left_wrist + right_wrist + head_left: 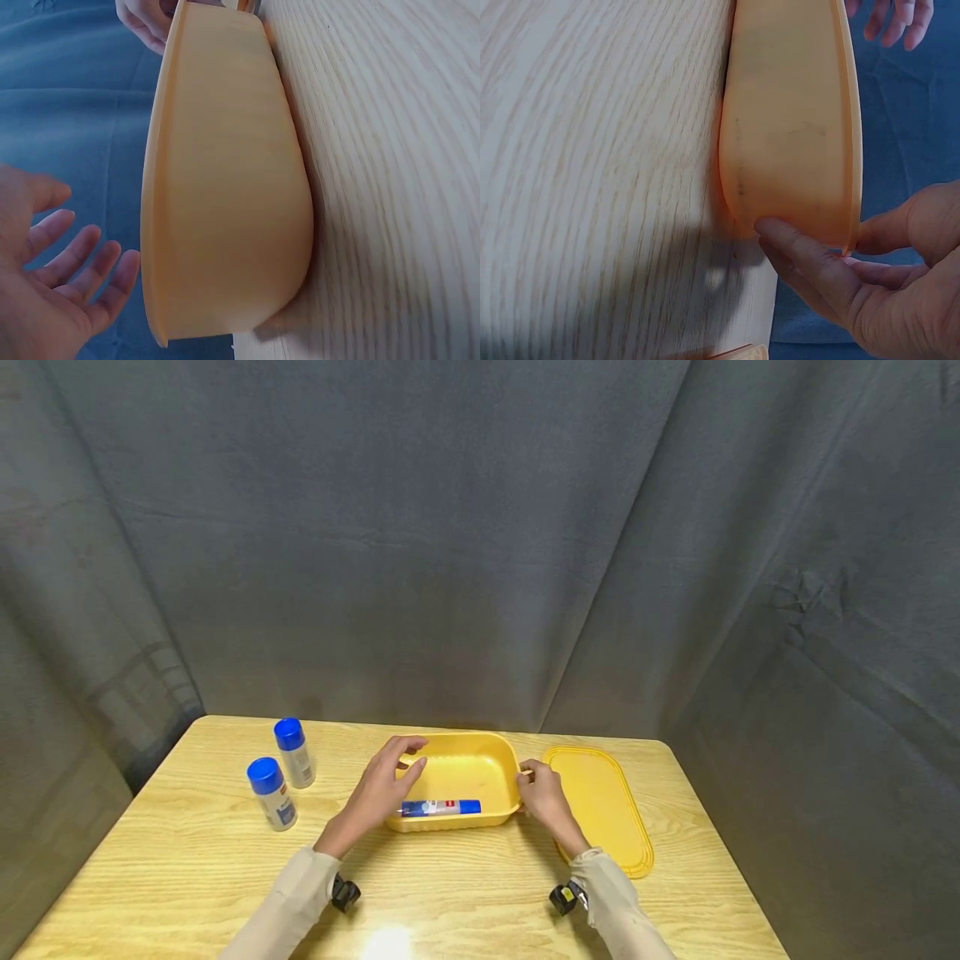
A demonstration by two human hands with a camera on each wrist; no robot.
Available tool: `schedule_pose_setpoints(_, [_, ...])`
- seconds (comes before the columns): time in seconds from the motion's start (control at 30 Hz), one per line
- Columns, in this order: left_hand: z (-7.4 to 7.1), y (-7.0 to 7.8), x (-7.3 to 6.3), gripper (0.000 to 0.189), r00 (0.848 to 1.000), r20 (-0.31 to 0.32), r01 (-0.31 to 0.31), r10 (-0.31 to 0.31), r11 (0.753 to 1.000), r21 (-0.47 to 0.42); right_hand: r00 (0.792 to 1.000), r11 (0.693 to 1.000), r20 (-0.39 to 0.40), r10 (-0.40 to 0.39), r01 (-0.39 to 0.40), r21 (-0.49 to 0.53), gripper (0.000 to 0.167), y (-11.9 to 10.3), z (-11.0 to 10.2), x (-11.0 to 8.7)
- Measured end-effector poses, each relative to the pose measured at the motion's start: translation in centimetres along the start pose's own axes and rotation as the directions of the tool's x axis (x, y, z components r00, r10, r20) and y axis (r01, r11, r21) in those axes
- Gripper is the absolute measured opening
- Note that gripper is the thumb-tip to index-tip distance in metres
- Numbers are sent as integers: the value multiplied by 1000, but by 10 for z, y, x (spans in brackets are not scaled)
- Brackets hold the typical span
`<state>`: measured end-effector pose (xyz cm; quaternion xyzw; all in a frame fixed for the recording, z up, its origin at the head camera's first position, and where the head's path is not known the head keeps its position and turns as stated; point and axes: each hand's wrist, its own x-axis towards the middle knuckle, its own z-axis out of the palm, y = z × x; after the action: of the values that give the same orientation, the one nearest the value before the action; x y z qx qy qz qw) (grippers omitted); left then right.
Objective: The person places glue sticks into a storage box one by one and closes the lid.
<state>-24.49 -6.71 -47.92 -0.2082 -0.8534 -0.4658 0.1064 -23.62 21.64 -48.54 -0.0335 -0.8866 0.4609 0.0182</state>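
Note:
A yellow plastic box [487,781] without its lid stands near the table's far edge. Inside, along its near wall, lies a whitish tube with a blue cap [442,807], which looks like a glue stick. At the box's right end my right hand [543,793] pinches the rim, thumb on one side and fingers against the outer wall in the right wrist view. My left hand [378,785] hovers over the left end with its fingers spread and relaxed. In the left wrist view these fingers [82,259] hold nothing and stay beside the rim.
To the right of the box a flat yellow lid [603,810] lies on the wooden table [450,885]. Two upright whitish tubes with blue caps, one nearer [273,793] and one farther [295,753], stand at the left. A grey curtain [420,568] hangs behind the table.

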Motion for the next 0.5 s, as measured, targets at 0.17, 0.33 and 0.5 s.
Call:
schedule_pose_setpoints(0.17, [-6, -2, -3, 35, 1000, -20, 21, -21, 1000, 4, 1000, 1000, 8, -2, 3, -3, 27, 0, 1, 1])
schedule_pose_setpoints(0.33, [-11, -2, -5, 34, 998, -63, 25, -25, 1000, -4, 1000, 1000, 7, -6, 6, -4, 28, 0, 2, 1])
schedule_pose_setpoints(0.5, [-9, -3, -7, 34, 995, -99, -1, -1, 1000, -18, 1000, 1000, -8, -4, 4, -19, 26, 1, 1, 2])
